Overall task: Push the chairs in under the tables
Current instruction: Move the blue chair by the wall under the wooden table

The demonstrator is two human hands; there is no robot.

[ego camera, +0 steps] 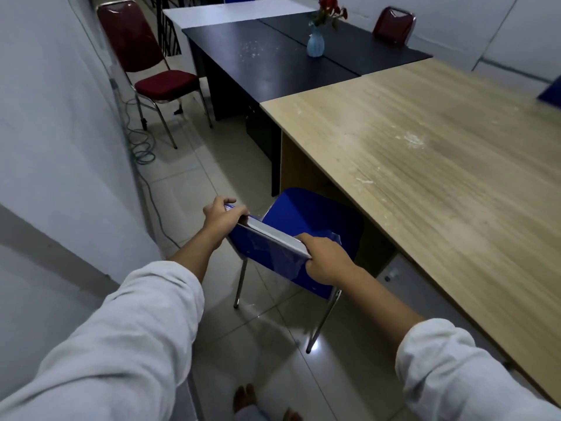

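Two hands: both grip the top edge of the blue chair's backrest, one at each end.
Feet [264, 405]: bare, on the tile floor [273, 344] at the bottom of the view, behind the blue chair.
Sleeves: white, pushed up both forearms.
Left hand [221, 218]: closed over the far-left corner of the backrest, fingers curled over its top.
Right hand [326, 258]: closed over the near-right corner of the backrest, thumb on the back face.
Blue chair [309, 220]: stands at the near-left edge of the wood table, seat partly under the top, backrest and two metal rear legs out on the floor.
Wood table [440, 141]: light top with pale smudges, right of the blue chair and reaching to the right edge of the view.
Black tables [258, 68]: two dark tops side by side, butting the far end of the wood table.
Vase [315, 44]: light blue, red flowers, on the seam between the black tables.
Red chair [151, 71]: left of the black tables, pulled out, near the wall.
Cable [141, 147]: coiled on the floor by the red chair.
Second red chair [394, 24]: backrest only, beyond the black tables on the right.
White table [230, 12]: beyond the black tables.
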